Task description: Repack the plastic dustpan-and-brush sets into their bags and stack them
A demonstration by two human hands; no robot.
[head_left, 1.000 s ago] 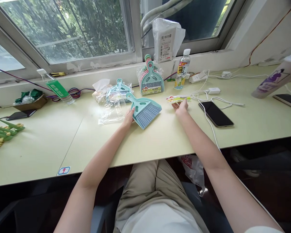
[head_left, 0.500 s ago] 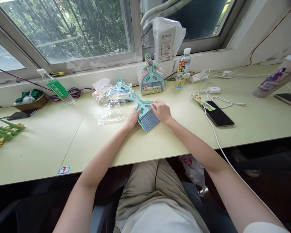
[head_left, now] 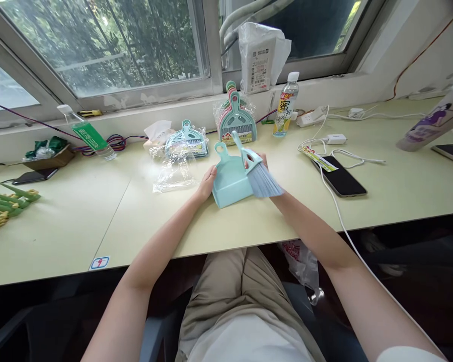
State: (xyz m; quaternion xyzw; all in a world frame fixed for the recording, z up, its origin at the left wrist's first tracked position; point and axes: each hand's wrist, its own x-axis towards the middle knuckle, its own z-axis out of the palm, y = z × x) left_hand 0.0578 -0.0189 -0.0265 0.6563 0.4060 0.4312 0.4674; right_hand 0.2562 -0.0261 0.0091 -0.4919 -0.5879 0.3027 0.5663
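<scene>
My left hand (head_left: 207, 184) grips the left edge of a mint-green dustpan (head_left: 230, 176), whose ringed handle points away from me. In my right hand (head_left: 263, 160) is a small hand brush (head_left: 262, 177) with grey-blue bristles, tilted over the dustpan's right side. The brush hides most of my right fingers. Behind the dustpan lies a clear plastic bag (head_left: 173, 173), crumpled on the table. Further back are a wrapped dustpan set (head_left: 187, 141) and a standing stack of dustpan sets (head_left: 237, 120) in clear wrapping.
A black phone (head_left: 342, 178) with a label strip and white cables lies to the right. Toward the back stand a drink bottle (head_left: 286, 105) and a tissue pack (head_left: 260, 63). A green-labelled bottle (head_left: 88, 134) leans at the left, beyond green and yellow pieces (head_left: 7, 206).
My right hand has lifted the brush out of the dustpan and turned it to the right. The dustpan's inner face now shows. My left hand has stayed on its edge.
</scene>
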